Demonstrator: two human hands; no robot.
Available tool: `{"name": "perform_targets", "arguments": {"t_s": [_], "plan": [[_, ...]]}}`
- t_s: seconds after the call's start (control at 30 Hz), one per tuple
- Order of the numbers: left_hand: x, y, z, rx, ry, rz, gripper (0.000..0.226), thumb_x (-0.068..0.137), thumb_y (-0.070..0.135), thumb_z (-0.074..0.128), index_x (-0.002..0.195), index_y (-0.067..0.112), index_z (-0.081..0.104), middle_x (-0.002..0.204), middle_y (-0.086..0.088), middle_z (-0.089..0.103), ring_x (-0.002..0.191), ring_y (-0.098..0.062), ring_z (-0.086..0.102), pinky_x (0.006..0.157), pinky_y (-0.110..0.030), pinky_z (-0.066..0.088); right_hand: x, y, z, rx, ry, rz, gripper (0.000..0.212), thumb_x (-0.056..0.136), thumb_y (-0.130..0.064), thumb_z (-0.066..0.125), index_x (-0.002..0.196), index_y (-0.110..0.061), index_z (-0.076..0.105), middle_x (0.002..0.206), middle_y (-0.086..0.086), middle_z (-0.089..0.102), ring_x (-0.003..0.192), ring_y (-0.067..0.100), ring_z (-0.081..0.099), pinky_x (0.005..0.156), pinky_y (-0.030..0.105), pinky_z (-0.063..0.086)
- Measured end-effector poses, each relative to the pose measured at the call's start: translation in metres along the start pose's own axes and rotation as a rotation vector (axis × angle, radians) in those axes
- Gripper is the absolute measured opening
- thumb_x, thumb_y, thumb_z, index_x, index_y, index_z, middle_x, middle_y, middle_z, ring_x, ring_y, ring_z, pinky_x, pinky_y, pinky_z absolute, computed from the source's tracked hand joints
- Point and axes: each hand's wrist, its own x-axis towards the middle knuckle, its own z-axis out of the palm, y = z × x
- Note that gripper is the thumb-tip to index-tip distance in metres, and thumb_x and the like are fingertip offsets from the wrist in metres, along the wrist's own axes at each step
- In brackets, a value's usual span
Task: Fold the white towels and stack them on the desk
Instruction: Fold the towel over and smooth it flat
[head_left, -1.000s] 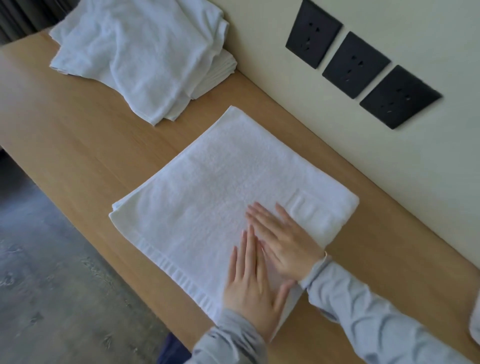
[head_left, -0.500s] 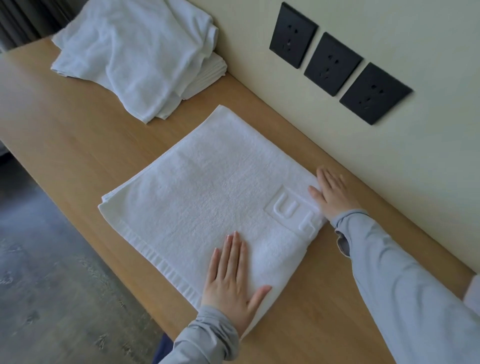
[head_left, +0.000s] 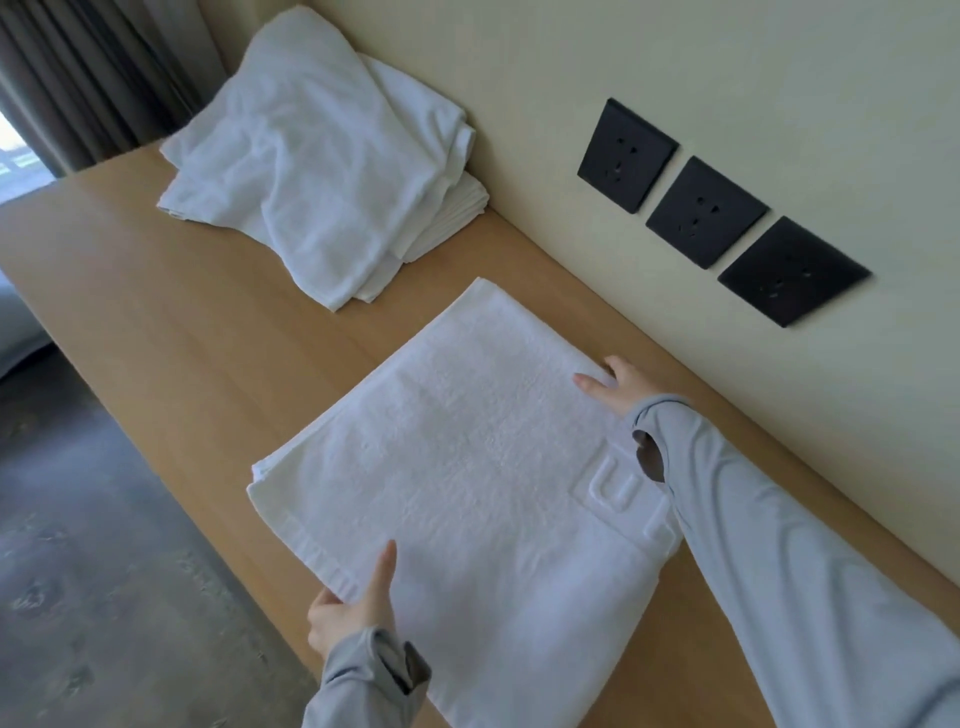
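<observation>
Shifted since half a second ago: left hand (head_left: 347, 605) off the flat top of the folded towel (head_left: 467, 467), now at its near long edge; right hand (head_left: 621, 387) further along the wall-side edge, toward the far corner.

Left grip: thumb on top, remaining fingers tucked under the hem, pinching the edge layers. Right grip: thumb over the top layer, fingers apparently beneath the edge, holding the towel at the far side; fingers partly hidden, so depth of hold not certain.

Folded towel lying flat on the desk (head_left: 182, 332), roughly rectangular, embossed lettering near the right sleeve, near corner overhanging the desk front. Well apart, toward the far end against the wall: loose heap of white towels (head_left: 322, 156), draped over a neater folded stack just visible beneath. Three black wall sockets (head_left: 706, 213) above the desk.

Step in hand, as judged: flattening done, both edges now taken up for another fold or a lift. Next move calls for raising both edges together, keeping layers aligned, avoiding slip of the lower plies.
</observation>
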Motion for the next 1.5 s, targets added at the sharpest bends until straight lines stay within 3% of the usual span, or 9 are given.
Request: {"name": "perform_targets", "arguments": {"t_s": [0.13, 0.37, 0.47, 0.53, 0.67, 1.17, 1.3, 1.4, 1.5], "plan": [[0.012, 0.015, 0.002, 0.036, -0.036, -0.118, 0.059, 0.067, 0.043, 0.081, 0.096, -0.002, 0.055, 0.119, -0.026, 0.058, 0.108, -0.041, 0.053, 0.101, -0.049, 0.04, 0.015, -0.005, 0.001, 0.061, -0.008, 0.071, 0.085, 0.081, -0.064, 0.054, 0.143, -0.011, 0.03, 0.145, 0.008, 0.04, 0.128, 0.027, 0.043, 0.094, 0.033, 0.035], [0.0, 0.027, 0.006, -0.056, -0.04, 0.135, 0.055, 0.072, 0.032, 0.079, 0.114, 0.003, 0.058, 0.108, -0.013, 0.062, 0.098, -0.031, 0.059, 0.092, -0.04, 0.044, 0.011, -0.005, 0.008, 0.137, 0.065, 0.078, 0.087, 0.081, -0.062, 0.056, 0.145, -0.009, 0.029, 0.151, 0.008, 0.033, 0.136, 0.025, 0.036, 0.102, 0.033, 0.031], [-0.004, 0.045, 0.003, 0.014, -0.11, 0.379, 0.047, 0.077, 0.03, 0.075, 0.116, 0.01, 0.057, 0.105, -0.006, 0.062, 0.094, -0.024, 0.058, 0.086, -0.033, 0.042, -0.011, 0.0, 0.005, 0.178, 0.217, 0.032, 0.066, 0.079, -0.065, 0.055, 0.105, -0.005, 0.058, 0.104, 0.015, 0.062, 0.096, 0.032, 0.058, 0.08, 0.039, 0.044], [-0.001, 0.069, 0.006, 0.113, -0.169, 0.526, 0.043, 0.079, 0.032, 0.072, 0.115, 0.015, 0.057, 0.099, -0.002, 0.062, 0.091, -0.022, 0.057, 0.081, -0.031, 0.04, -0.035, 0.007, -0.001, 0.132, 0.329, 0.032, 0.059, 0.076, -0.069, 0.054, 0.066, -0.014, 0.037, 0.063, 0.003, 0.039, 0.059, 0.022, 0.04, 0.055, 0.034, 0.03], [0.0, 0.133, 0.032, 0.322, -0.341, 0.769, 0.043, 0.068, 0.05, 0.072, 0.096, 0.021, 0.058, 0.079, 0.007, 0.06, 0.085, -0.025, 0.06, 0.074, -0.029, 0.04, -0.093, 0.03, 0.0, 0.152, 0.511, 0.18, 0.06, 0.08, -0.064, 0.054, 0.06, -0.012, 0.032, 0.056, 0.002, 0.038, 0.053, 0.021, 0.037, 0.05, 0.033, 0.027], [-0.015, 0.154, 0.166, 1.053, -0.657, 1.099, 0.043, 0.072, 0.06, 0.067, 0.089, 0.021, 0.059, 0.071, 0.006, 0.058, 0.069, -0.023, 0.058, 0.052, -0.025, 0.041, -0.227, 0.084, 0.109, 0.69, 0.82, 0.733, 0.047, 0.086, -0.051, 0.057, 0.081, -0.005, 0.054, 0.083, 0.017, 0.063, 0.075, 0.035, 0.06, 0.071, 0.045, 0.05], [0.006, 0.131, 0.156, 1.122, -0.43, 1.134, 0.056, 0.082, 0.056, 0.059, 0.112, 0.01, 0.052, 0.104, -0.012, 0.057, 0.088, -0.033, 0.053, 0.07, -0.036, 0.039, -0.224, 0.094, 0.116, 0.649, 0.743, 0.793, 0.046, 0.09, -0.044, 0.056, 0.099, 0.001, 0.053, 0.097, 0.022, 0.06, 0.09, 0.039, 0.057, 0.081, 0.049, 0.046], [-0.001, 0.1, 0.138, 1.137, -0.213, 1.558, 0.064, 0.09, 0.047, 0.049, 0.139, 0.008, 0.035, 0.142, -0.018, 0.037, 0.126, -0.038, 0.039, 0.098, -0.047, 0.032, -0.216, 0.082, 0.121, 0.287, 0.885, 0.78, 0.047, 0.091, -0.026, 0.057, 0.126, 0.004, 0.047, 0.124, 0.029, 0.05, 0.113, 0.042, 0.047, 0.092, 0.048, 0.036], [-0.027, 0.046, 0.124, 1.227, -0.471, 1.927, 0.063, 0.095, 0.045, 0.031, 0.148, 0.013, 0.023, 0.157, -0.008, 0.019, 0.144, -0.027, 0.017, 0.115, -0.044, 0.015, -0.181, 0.023, 0.123, 0.059, 0.957, 0.361, 0.046, 0.092, -0.011, 0.053, 0.137, -0.004, 0.044, 0.144, 0.019, 0.042, 0.135, 0.037, 0.036, 0.107, 0.05, 0.029]]}}
